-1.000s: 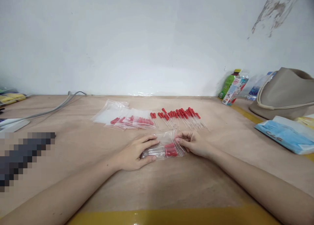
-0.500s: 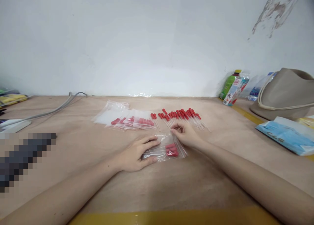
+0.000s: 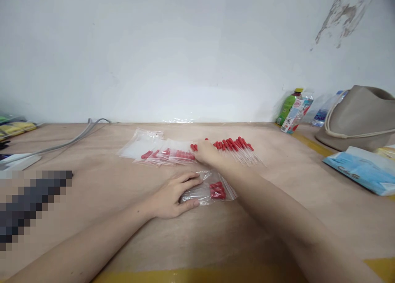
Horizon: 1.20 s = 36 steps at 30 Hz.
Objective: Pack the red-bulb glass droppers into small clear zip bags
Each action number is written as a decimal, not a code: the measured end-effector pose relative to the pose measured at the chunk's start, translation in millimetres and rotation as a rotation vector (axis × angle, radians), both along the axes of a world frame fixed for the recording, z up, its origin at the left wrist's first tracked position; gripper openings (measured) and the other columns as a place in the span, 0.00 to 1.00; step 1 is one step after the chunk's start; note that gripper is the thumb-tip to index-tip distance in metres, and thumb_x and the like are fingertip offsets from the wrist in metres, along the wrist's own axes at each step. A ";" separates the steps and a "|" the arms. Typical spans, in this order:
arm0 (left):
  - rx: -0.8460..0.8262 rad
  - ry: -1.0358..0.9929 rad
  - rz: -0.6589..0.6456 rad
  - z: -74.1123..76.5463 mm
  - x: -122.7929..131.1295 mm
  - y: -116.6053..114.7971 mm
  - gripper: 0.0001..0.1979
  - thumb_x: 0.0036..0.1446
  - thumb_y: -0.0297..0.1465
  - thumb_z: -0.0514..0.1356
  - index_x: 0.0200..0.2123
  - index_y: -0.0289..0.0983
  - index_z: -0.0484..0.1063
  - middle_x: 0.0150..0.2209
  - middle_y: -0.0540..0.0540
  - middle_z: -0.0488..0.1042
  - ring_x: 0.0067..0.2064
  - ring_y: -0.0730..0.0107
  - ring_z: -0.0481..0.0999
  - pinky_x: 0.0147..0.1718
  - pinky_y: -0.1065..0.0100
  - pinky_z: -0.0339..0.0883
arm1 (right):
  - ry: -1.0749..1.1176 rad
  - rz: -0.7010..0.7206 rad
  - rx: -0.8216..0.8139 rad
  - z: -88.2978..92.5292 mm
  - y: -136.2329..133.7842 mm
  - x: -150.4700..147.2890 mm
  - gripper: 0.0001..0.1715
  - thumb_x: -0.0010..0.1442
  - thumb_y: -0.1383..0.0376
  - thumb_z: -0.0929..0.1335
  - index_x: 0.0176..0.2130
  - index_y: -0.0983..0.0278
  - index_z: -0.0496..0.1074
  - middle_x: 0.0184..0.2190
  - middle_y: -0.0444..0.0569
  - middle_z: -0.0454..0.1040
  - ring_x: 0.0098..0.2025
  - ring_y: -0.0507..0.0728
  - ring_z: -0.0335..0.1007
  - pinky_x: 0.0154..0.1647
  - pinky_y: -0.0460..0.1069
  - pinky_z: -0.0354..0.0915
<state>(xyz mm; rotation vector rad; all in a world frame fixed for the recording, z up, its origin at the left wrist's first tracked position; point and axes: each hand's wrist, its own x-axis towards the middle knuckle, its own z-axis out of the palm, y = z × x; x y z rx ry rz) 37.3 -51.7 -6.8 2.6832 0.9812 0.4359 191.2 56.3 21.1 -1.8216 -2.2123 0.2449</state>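
Observation:
A clear zip bag (image 3: 204,198) with several red-bulbed droppers (image 3: 217,190) inside lies flat in front of me. My left hand (image 3: 177,196) rests on its left part, fingers stretched out and apart. Beyond the bag, my right hand (image 3: 206,153) reaches in at the left end of a row of loose droppers (image 3: 237,147), whose clear tubes point toward me. The back of that hand hides its fingertips, so what they hold does not show. Left of it, several filled zip bags (image 3: 168,153) overlap, their red bulbs showing through the plastic.
Farther left, a grey cable (image 3: 74,141) crosses the tabletop near a pixelated dark object (image 3: 33,200). On the right are a green bottle (image 3: 286,110), a blue tissue pack (image 3: 354,171) and a grey-beige bag (image 3: 361,118). A white wall (image 3: 185,60) stands behind the table.
My right hand has left the right end of the zip bag and moved up and left to the loose droppers. My left hand stays on the bag.

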 end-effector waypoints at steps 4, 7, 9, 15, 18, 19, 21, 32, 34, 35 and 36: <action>-0.002 0.009 0.003 -0.6 -0.6 0.4 0.27 0.58 0.42 0.54 0.59 0.42 0.56 0.60 0.43 0.56 0.59 0.58 0.57 0.57 0.56 0.54 | -0.008 0.005 -0.046 -1.5 5.2 0.0 0.21 0.56 0.57 0.63 0.43 0.69 0.72 0.40 0.61 0.74 0.44 0.61 0.71 0.36 0.48 0.64; 0.006 0.011 0.005 -0.7 -0.7 0.8 0.27 0.58 0.43 0.54 0.59 0.42 0.56 0.60 0.43 0.56 0.59 0.58 0.57 0.57 0.55 0.54 | -0.020 0.018 -0.049 -2.0 4.4 6.1 0.22 0.57 0.55 0.63 0.44 0.67 0.71 0.41 0.60 0.74 0.45 0.61 0.70 0.38 0.49 0.64; 0.007 0.008 0.003 -0.1 -0.4 0.6 0.26 0.58 0.43 0.53 0.59 0.43 0.56 0.60 0.43 0.57 0.59 0.57 0.58 0.56 0.55 0.55 | -0.035 0.014 -0.038 -2.9 2.0 10.1 0.22 0.57 0.56 0.63 0.45 0.67 0.70 0.42 0.60 0.73 0.47 0.61 0.69 0.40 0.49 0.64; 0.007 -0.012 -0.006 0.7 0.1 0.4 0.26 0.58 0.42 0.54 0.59 0.43 0.57 0.59 0.43 0.57 0.58 0.56 0.59 0.56 0.55 0.56 | -0.049 0.004 -0.047 1.1 -9.3 14.1 0.20 0.56 0.58 0.63 0.45 0.67 0.70 0.42 0.61 0.73 0.46 0.62 0.70 0.40 0.50 0.64; 0.021 -0.022 -0.012 -1.0 -0.7 1.1 0.26 0.58 0.42 0.54 0.59 0.43 0.57 0.59 0.43 0.58 0.58 0.56 0.60 0.55 0.54 0.56 | -0.055 0.013 -0.072 10.4 -18.0 21.3 0.18 0.55 0.59 0.64 0.42 0.66 0.72 0.40 0.59 0.74 0.42 0.62 0.71 0.35 0.49 0.64; 0.026 -0.021 -0.013 -1.5 -0.9 1.3 0.26 0.58 0.42 0.54 0.59 0.43 0.57 0.59 0.43 0.58 0.58 0.56 0.60 0.55 0.54 0.56 | -0.059 0.015 -0.084 13.7 -21.7 26.4 0.16 0.54 0.61 0.65 0.40 0.67 0.73 0.39 0.59 0.75 0.40 0.61 0.72 0.33 0.48 0.63; 0.028 -0.012 -0.009 -1.7 -1.1 1.4 0.26 0.58 0.42 0.54 0.59 0.43 0.57 0.59 0.43 0.58 0.58 0.56 0.60 0.55 0.54 0.57 | -0.067 0.025 -0.099 18.2 -30.2 40.5 0.13 0.53 0.64 0.64 0.37 0.67 0.74 0.36 0.58 0.75 0.35 0.60 0.72 0.29 0.48 0.62; 0.001 0.032 0.022 1.3 -0.8 1.2 0.27 0.58 0.43 0.53 0.59 0.43 0.56 0.60 0.43 0.56 0.59 0.55 0.58 0.56 0.54 0.55 | 0.050 0.046 0.040 -7.9 -67.7 111.1 0.08 0.53 0.63 0.65 0.27 0.64 0.70 0.26 0.48 0.73 0.28 0.52 0.66 0.24 0.45 0.52; 0.001 0.022 0.019 0.9 -1.2 1.1 0.27 0.58 0.42 0.54 0.59 0.44 0.56 0.60 0.43 0.56 0.59 0.55 0.58 0.56 0.53 0.55 | 0.136 0.077 0.132 -11.1 -68.4 114.6 0.09 0.54 0.62 0.64 0.28 0.64 0.71 0.26 0.47 0.73 0.28 0.52 0.65 0.27 0.45 0.54; 0.000 0.015 0.017 0.6 -1.4 1.0 0.27 0.58 0.42 0.54 0.59 0.44 0.56 0.60 0.43 0.56 0.59 0.55 0.58 0.56 0.53 0.55 | 0.185 0.087 0.177 -13.1 -68.1 116.9 0.10 0.55 0.62 0.64 0.28 0.64 0.71 0.26 0.47 0.72 0.28 0.52 0.65 0.27 0.46 0.55; -0.003 0.011 0.016 0.3 -1.6 1.0 0.27 0.58 0.42 0.54 0.59 0.44 0.56 0.60 0.43 0.56 0.59 0.55 0.58 0.56 0.53 0.55 | 0.241 0.092 0.218 -15.7 -67.6 119.6 0.11 0.55 0.61 0.63 0.28 0.64 0.71 0.26 0.47 0.72 0.28 0.52 0.64 0.28 0.46 0.55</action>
